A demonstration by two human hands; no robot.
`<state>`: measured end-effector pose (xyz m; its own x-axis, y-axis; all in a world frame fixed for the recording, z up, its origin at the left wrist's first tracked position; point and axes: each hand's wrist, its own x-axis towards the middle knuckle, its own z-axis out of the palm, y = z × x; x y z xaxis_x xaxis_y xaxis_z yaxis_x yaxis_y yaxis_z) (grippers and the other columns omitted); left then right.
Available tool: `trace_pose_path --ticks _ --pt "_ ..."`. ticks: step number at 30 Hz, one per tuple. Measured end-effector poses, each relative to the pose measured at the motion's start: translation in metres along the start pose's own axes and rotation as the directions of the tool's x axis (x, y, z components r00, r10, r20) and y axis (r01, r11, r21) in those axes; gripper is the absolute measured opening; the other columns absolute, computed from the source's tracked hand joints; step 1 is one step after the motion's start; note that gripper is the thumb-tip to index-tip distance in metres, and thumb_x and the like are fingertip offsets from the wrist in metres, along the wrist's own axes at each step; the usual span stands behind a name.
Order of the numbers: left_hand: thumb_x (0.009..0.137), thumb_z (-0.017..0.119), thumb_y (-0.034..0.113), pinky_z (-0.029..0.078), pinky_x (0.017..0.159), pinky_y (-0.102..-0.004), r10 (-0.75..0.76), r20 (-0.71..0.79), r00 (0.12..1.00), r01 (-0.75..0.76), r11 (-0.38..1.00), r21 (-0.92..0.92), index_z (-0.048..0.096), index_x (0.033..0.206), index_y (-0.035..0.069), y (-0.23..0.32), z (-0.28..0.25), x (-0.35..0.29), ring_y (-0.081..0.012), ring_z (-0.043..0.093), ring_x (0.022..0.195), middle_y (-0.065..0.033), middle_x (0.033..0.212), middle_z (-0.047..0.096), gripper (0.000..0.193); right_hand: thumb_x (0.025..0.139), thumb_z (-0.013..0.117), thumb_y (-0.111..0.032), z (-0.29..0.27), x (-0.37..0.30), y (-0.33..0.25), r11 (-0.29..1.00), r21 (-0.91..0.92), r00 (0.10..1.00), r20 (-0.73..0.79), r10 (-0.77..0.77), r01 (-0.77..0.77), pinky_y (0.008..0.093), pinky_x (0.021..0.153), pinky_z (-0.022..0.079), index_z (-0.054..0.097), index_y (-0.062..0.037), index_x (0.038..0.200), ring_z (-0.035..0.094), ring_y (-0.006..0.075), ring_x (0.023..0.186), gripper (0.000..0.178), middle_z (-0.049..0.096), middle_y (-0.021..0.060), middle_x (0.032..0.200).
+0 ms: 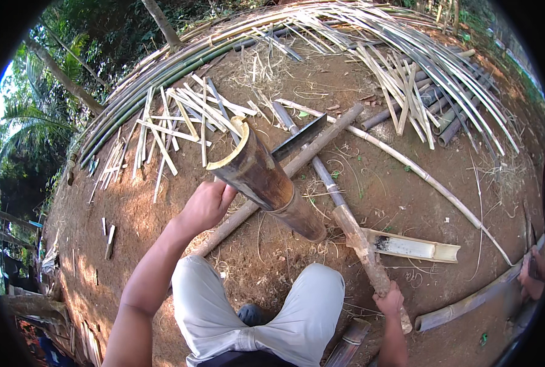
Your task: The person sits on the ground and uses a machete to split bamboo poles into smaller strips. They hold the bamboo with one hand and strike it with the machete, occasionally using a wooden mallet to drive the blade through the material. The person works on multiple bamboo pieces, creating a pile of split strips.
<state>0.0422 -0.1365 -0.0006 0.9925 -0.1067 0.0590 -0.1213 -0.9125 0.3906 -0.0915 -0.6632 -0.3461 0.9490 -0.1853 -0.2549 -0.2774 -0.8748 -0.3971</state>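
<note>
My left hand (206,205) is closed in a fist beside a thick split bamboo section (272,183). In line with that fist, the dark blade of a machete (300,138) sticks out past the bamboo's far side; its handle is hidden in the hand. The bamboo stands tilted, its cut curved end up, its lower end near the ground in front of my knees. Whether the blade is sunk in it or behind it, I cannot tell. My right hand (390,300), low at the right, is wrapped round a rough wooden club (364,251) pointing up and left.
A long pole (223,231) lies crosswise behind the bamboo. A halved bamboo piece (414,246) rests on the dirt at right, near a bamboo tube (465,304). Split strips (180,116) and long poles (156,76) cover the far ground. Another person's hand (532,272) shows at the right edge.
</note>
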Motion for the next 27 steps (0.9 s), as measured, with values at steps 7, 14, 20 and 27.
trace_pose_path --ticks 7,14,20,27 --pt "0.107 0.044 0.032 0.050 0.071 -0.0588 0.070 -0.044 0.997 -0.071 0.997 -0.005 0.059 0.104 0.003 0.038 -0.003 0.010 -0.0481 0.064 0.073 -0.0275 0.073 0.064 0.033 0.070 0.086 -0.017 -0.174 -0.053 -0.131 0.896 0.387 0.929 -0.362 -0.072 0.220 0.0470 0.099 0.049 0.045 0.0042 0.141 0.064 0.0400 0.113 0.085 0.064 0.0278 0.119" --pt "0.109 0.040 0.037 0.053 0.065 -0.0569 0.123 -0.070 0.990 -0.124 0.992 -0.019 0.058 0.103 0.004 0.045 0.003 0.005 -0.0459 0.066 0.068 -0.0242 0.070 0.066 0.038 0.079 0.087 -0.020 -0.323 -0.046 -0.257 0.819 0.087 0.434 -0.877 -0.206 0.566 0.0435 0.098 0.049 0.037 0.0061 0.145 0.064 0.0340 0.112 0.087 0.063 0.0257 0.117" --pt "0.108 0.041 0.038 0.053 0.061 -0.0551 0.137 -0.062 0.989 -0.136 0.991 0.007 0.058 0.109 0.004 0.062 0.001 -0.003 -0.0441 0.066 0.064 -0.0221 0.066 0.064 0.038 0.075 0.081 -0.016 -0.314 -0.054 -0.305 0.947 0.136 0.945 -0.195 -0.263 0.291 0.0452 0.088 0.055 0.043 0.0040 0.135 0.072 0.0382 0.098 0.074 0.071 0.0265 0.102" --pt "0.108 0.041 0.042 0.055 0.059 -0.0523 0.116 -0.084 0.990 -0.112 0.992 0.057 0.060 0.100 0.008 0.048 0.009 -0.003 -0.0397 0.069 0.065 -0.0185 0.066 0.066 0.040 0.074 0.082 -0.015 -0.327 -0.066 -0.319 0.929 0.104 0.927 -0.171 -0.335 0.355 0.0441 0.086 0.056 0.049 0.0009 0.131 0.073 0.0383 0.097 0.068 0.073 0.0245 0.101"
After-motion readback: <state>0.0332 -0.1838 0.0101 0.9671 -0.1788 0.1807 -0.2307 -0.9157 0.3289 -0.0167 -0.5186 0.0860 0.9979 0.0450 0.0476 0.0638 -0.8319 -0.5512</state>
